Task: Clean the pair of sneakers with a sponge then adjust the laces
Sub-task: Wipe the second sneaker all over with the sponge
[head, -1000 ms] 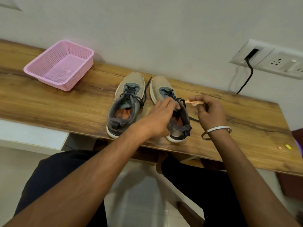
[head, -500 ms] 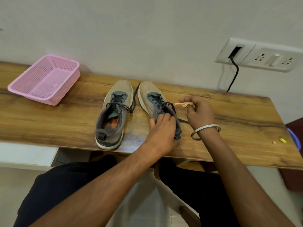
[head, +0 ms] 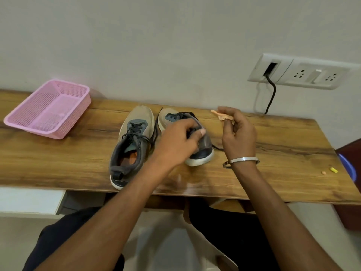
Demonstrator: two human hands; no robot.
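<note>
Gripping the heel collar of the right sneaker (head: 197,141), the left hand (head: 178,142) curls its fingers round the shoe and tips it up on the wooden table (head: 273,153), while the right hand (head: 237,133) pinches a small, thin orange sponge (head: 221,116) just right of that shoe, held clear of it. The left sneaker (head: 130,145) lies flat alongside, its heel close to the near edge of the table, laces loose. A likely slip: the sponge piece looks flimsy and could fold or drop when pressed on the upper, and a hard wipe might push the tilted shoe out of the grip. The trailing lace (head: 217,147) lying under the right wrist could snag. An elbow nudge could send the left sneaker off the near edge. Open room lies to the right of the shoes, apart from two small scraps (head: 330,171) near the right end, and to the left before the pink basket (head: 48,110); the wall closes the far side.
</note>
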